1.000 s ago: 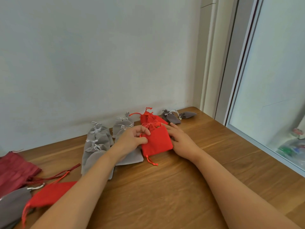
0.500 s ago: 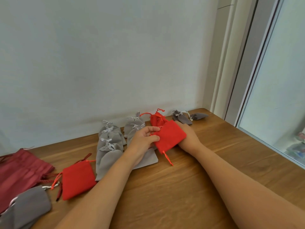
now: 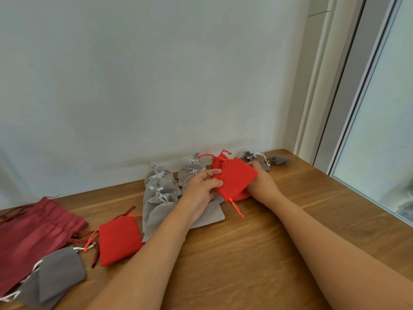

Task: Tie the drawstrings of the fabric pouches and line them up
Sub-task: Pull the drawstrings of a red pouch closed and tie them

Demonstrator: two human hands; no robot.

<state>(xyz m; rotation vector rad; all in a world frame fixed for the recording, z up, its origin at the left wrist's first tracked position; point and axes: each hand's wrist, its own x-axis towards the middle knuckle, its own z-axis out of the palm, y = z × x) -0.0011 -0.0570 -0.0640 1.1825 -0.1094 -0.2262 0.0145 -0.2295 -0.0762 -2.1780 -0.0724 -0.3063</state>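
Head view: my left hand (image 3: 201, 186) pinches the red pouch (image 3: 237, 182) at its left corner, and my right hand (image 3: 261, 184) grips its right side, just above the worktop (image 3: 257, 253) near the back edge. Its cord (image 3: 237, 208) dangles loose; setting it down carelessly could, I think, nudge the grey pouches (image 3: 161, 193) out of line.

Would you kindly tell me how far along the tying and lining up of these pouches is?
Done: light grey pouches lie tied in rows by the wall. In hand: the left hand and right hand hold a red pouch. Left: a loose red pouch, dark grey pouch and maroon pouch lie aside.
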